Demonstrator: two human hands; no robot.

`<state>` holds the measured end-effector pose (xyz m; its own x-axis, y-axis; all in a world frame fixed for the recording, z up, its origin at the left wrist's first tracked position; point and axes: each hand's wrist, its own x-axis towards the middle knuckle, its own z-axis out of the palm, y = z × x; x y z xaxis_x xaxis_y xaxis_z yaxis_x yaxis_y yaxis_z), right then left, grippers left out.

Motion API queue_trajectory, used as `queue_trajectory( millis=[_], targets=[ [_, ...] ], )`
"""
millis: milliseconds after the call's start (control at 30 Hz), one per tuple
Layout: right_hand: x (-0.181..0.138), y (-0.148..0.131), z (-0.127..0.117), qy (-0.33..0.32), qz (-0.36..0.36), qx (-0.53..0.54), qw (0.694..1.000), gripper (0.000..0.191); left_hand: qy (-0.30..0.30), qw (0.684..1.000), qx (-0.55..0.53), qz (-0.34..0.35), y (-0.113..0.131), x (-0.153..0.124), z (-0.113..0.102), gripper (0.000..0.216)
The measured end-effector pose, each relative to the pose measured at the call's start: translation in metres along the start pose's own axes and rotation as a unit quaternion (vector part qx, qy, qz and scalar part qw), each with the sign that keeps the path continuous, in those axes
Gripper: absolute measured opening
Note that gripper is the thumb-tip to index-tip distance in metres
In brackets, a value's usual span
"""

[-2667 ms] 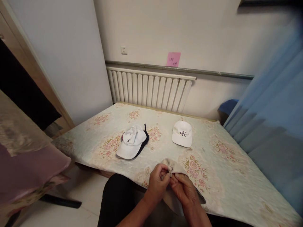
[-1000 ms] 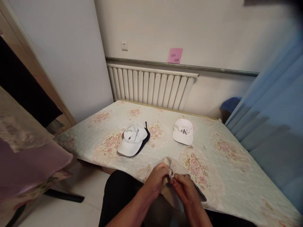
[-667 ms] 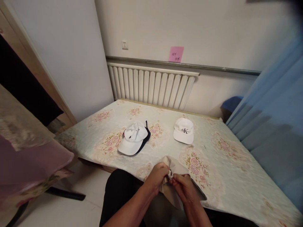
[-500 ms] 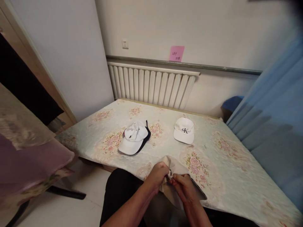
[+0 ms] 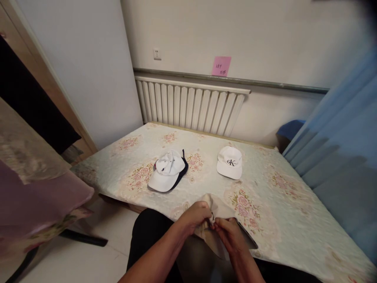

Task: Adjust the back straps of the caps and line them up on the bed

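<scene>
Low in the view, both hands are closed on a beige cap (image 5: pixel 222 207), held at the near edge of the bed. My left hand (image 5: pixel 196 214) grips it from the left, with the fingers curled in. My right hand (image 5: pixel 231 232) pinches it close by, near a small dark detail between the hands. What the fingertips hold there is partly hidden. Beyond them to the left, a white cap (image 5: pixel 165 171) with a small dark logo lies on top of a dark cap (image 5: pixel 183 172). Another white cap (image 5: pixel 230 162) with black letters lies farther right.
The caps lie on a floral bed cover (image 5: pixel 203 181). By my right hand, a dark flat object (image 5: pixel 249 237) shows its edge. A radiator (image 5: pixel 188 104) stands behind the bed, a blue curtain (image 5: pixel 341 157) hangs on the right, and draped cloth (image 5: pixel 38 192) is at left.
The camera view has shifted slightly. My left wrist and forearm have turned a little outward to the left. Both hands keep their grip on the beige cap, and the other caps have not moved.
</scene>
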<state>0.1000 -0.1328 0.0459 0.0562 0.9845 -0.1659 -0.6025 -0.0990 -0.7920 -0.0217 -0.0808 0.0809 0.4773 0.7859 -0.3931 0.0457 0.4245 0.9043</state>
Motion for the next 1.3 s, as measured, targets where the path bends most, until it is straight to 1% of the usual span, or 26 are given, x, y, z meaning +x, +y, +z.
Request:
queue_trajectory(
  millis=[133, 200, 367, 567, 700, 900, 1000, 1133, 1233, 1300],
  targets=[
    [-0.002, -0.004, 0.003, 0.009, -0.004, -0.012, 1.0, 0.003, -0.014, 1.0, 0.01, -0.005, -0.004, 0.008, -0.006, 0.012],
    [-0.003, -0.007, 0.006, 0.007, -0.004, -0.025, 1.0, 0.005, -0.02, 1.0, 0.005, -0.009, -0.007, 0.01, -0.008, 0.015],
    [-0.003, -0.009, 0.006, 0.004, 0.0, -0.034, 0.999, 0.005, -0.016, 1.0, -0.015, -0.014, -0.01, 0.01, -0.01, 0.021],
    [0.001, -0.006, -0.001, 0.006, 0.002, -0.035, 0.999, 0.005, -0.016, 1.0, -0.024, -0.001, -0.011, 0.007, -0.009, 0.016],
    [0.0, -0.005, -0.001, 0.005, 0.001, -0.032, 0.999, 0.007, -0.009, 0.999, -0.03, 0.007, -0.012, 0.006, -0.006, 0.015],
    [0.0, -0.005, 0.0, -0.002, -0.007, -0.022, 1.0, 0.005, -0.003, 0.999, -0.053, -0.013, -0.014, 0.007, -0.008, 0.018],
    [0.001, -0.004, -0.001, -0.006, -0.003, -0.024, 1.0, 0.008, -0.008, 0.997, -0.069, -0.026, -0.015, 0.01, -0.009, 0.017],
    [0.001, -0.003, -0.002, -0.015, -0.006, -0.02, 1.0, 0.006, -0.024, 0.994, -0.098, -0.038, -0.017, 0.014, -0.008, 0.021],
    [0.001, -0.002, -0.004, -0.016, -0.008, -0.019, 1.0, 0.006, -0.028, 0.994, -0.104, -0.034, -0.018, 0.014, -0.006, 0.022],
    [0.002, 0.0, -0.006, -0.005, -0.006, -0.018, 1.0, 0.005, -0.016, 0.995, -0.099, -0.02, -0.019, 0.01, -0.004, 0.02]
  ],
)
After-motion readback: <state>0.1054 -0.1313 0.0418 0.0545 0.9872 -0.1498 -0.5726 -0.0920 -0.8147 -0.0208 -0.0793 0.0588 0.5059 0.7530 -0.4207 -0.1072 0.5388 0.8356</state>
